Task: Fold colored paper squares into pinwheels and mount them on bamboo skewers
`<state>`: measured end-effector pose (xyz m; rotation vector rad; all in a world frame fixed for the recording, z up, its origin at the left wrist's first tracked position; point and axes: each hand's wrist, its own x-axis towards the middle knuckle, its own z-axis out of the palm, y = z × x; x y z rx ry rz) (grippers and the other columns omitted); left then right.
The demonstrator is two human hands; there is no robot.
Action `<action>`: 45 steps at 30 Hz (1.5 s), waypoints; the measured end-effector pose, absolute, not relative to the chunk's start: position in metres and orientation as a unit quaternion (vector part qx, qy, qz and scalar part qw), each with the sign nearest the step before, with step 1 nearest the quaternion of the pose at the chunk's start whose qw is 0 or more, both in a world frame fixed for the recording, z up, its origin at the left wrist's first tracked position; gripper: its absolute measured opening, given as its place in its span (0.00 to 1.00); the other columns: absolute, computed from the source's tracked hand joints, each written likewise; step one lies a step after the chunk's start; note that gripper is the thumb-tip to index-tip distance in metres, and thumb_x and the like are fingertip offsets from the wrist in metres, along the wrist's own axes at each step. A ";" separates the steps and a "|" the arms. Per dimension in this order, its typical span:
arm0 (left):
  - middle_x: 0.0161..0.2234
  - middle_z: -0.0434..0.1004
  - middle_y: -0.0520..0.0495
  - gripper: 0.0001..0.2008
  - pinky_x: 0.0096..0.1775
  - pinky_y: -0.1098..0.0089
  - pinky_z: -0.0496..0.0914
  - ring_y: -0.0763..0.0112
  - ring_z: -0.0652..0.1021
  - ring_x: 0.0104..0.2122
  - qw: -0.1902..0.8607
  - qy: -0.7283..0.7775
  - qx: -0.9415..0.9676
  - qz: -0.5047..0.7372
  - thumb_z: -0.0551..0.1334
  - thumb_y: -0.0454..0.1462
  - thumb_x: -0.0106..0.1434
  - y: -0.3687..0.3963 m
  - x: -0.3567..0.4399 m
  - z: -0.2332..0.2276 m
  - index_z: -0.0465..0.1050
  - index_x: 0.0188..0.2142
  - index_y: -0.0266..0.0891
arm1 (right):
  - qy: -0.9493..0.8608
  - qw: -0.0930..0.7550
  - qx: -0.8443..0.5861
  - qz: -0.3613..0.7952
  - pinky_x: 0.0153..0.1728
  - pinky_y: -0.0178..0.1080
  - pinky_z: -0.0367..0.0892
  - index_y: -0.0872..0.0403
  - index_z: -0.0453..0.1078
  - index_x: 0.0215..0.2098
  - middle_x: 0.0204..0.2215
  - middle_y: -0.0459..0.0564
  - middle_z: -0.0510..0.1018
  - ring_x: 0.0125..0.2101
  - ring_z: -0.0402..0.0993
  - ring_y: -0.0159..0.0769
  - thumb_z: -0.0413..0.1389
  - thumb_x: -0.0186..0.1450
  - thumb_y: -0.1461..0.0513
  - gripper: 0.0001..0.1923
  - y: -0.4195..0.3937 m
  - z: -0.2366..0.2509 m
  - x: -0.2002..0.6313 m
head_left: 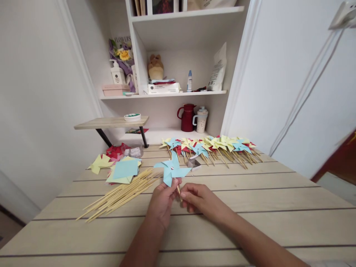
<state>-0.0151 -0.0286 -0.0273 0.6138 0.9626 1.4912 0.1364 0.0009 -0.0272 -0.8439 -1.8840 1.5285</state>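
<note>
A: What lies nearest the camera?

B: Two bare forearms reach forward over the slatted wooden table [250,222]. The left hand [162,200] is closed, its fingertips pinching the lower edge of a blue paper pinwheel [171,168]. The right hand [198,198] is curled, thumb and forefinger closed on the thin wooden stick [178,190] just below the pinwheel.

A: Where does the pinwheel sit?

B: It is held upright above the table's middle, between the two hands, with a small silver pin at its centre.

A: And left of the hands?

B: A loose bundle of bamboo skewers [122,194] lies slanted on the table. Behind it rests a stack of paper squares [124,170], blue on top, yellow beneath. Farther left lie folded yellow pieces [100,163] and red pieces [116,150].

A: What occupies the far edge?

B: A row of finished pinwheels [211,146] in yellow, blue and red, sticks pointing toward the camera. Beyond stand a red jug [187,117] and a pale mug [200,120] in a white shelf unit [178,94].
</note>
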 end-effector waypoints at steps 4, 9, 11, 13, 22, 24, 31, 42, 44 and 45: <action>0.38 0.81 0.41 0.22 0.38 0.69 0.68 0.71 0.76 0.32 0.589 0.421 0.261 0.639 0.77 0.46 0.43 -0.028 -0.015 -0.028 0.82 0.34 0.33 | -0.679 0.297 -0.342 0.578 0.22 0.32 0.58 0.55 0.66 0.26 0.22 0.44 0.73 0.18 0.64 0.27 0.59 0.61 0.50 0.17 0.004 -0.033 0.133; 0.36 0.81 0.42 0.21 0.38 0.70 0.68 0.71 0.75 0.31 0.583 0.419 0.262 0.645 0.77 0.45 0.43 -0.028 -0.015 -0.029 0.81 0.34 0.34 | -0.677 0.294 -0.362 0.569 0.21 0.32 0.58 0.55 0.67 0.25 0.20 0.44 0.73 0.17 0.64 0.26 0.58 0.61 0.50 0.17 0.003 -0.031 0.133; 0.35 0.80 0.43 0.20 0.37 0.70 0.68 0.72 0.75 0.30 0.582 0.416 0.267 0.646 0.77 0.45 0.44 -0.028 -0.014 -0.028 0.81 0.34 0.34 | -0.687 0.288 -0.347 0.569 0.22 0.32 0.58 0.55 0.67 0.26 0.22 0.45 0.74 0.18 0.64 0.27 0.56 0.63 0.49 0.18 0.002 -0.029 0.133; 0.34 0.80 0.44 0.20 0.37 0.70 0.68 0.72 0.75 0.30 0.584 0.411 0.269 0.646 0.76 0.45 0.44 -0.029 -0.014 -0.027 0.81 0.33 0.35 | -0.694 0.287 -0.328 0.574 0.23 0.32 0.60 0.55 0.68 0.28 0.23 0.45 0.74 0.19 0.65 0.27 0.56 0.64 0.51 0.16 0.000 -0.029 0.133; 0.31 0.79 0.46 0.18 0.37 0.71 0.67 0.73 0.74 0.30 0.589 0.404 0.265 0.647 0.76 0.45 0.46 -0.029 -0.014 -0.028 0.80 0.32 0.35 | -0.697 0.330 -0.370 0.519 0.21 0.31 0.57 0.52 0.61 0.31 0.17 0.38 0.68 0.19 0.63 0.28 0.60 0.59 0.61 0.10 0.000 -0.029 0.134; 0.31 0.79 0.46 0.18 0.37 0.71 0.67 0.72 0.75 0.31 0.591 0.400 0.264 0.649 0.76 0.44 0.46 -0.029 -0.014 -0.027 0.80 0.32 0.35 | -0.694 0.333 -0.360 0.527 0.21 0.31 0.58 0.52 0.65 0.36 0.18 0.38 0.68 0.19 0.63 0.28 0.60 0.59 0.60 0.09 0.001 -0.030 0.134; 0.31 0.79 0.47 0.19 0.35 0.73 0.68 0.75 0.74 0.29 0.592 0.412 0.237 0.651 0.77 0.42 0.45 -0.029 -0.015 -0.026 0.81 0.35 0.35 | -0.668 0.317 -0.370 0.563 0.19 0.32 0.55 0.54 0.68 0.26 0.19 0.42 0.71 0.17 0.61 0.26 0.59 0.58 0.58 0.08 0.003 -0.036 0.130; 0.30 0.80 0.45 0.18 0.38 0.73 0.69 0.76 0.74 0.29 0.568 0.447 0.281 0.631 0.75 0.43 0.47 -0.027 -0.015 -0.030 0.83 0.34 0.34 | -0.634 0.364 -0.375 0.570 0.18 0.30 0.54 0.55 0.69 0.26 0.19 0.43 0.73 0.16 0.62 0.25 0.58 0.58 0.57 0.10 0.013 -0.041 0.129; 0.31 0.81 0.43 0.18 0.39 0.71 0.69 0.74 0.75 0.30 0.556 0.460 0.311 0.619 0.74 0.44 0.48 -0.026 -0.014 -0.031 0.83 0.33 0.34 | -0.626 0.385 -0.373 0.567 0.18 0.31 0.55 0.55 0.69 0.26 0.19 0.43 0.73 0.16 0.63 0.25 0.59 0.58 0.57 0.10 0.014 -0.041 0.128; 0.32 0.81 0.43 0.18 0.40 0.71 0.69 0.72 0.75 0.31 0.549 0.467 0.324 0.613 0.74 0.45 0.48 -0.026 -0.014 -0.031 0.83 0.33 0.34 | -0.623 0.393 -0.371 0.566 0.18 0.31 0.55 0.55 0.69 0.25 0.18 0.43 0.73 0.16 0.63 0.25 0.59 0.57 0.56 0.10 0.015 -0.041 0.128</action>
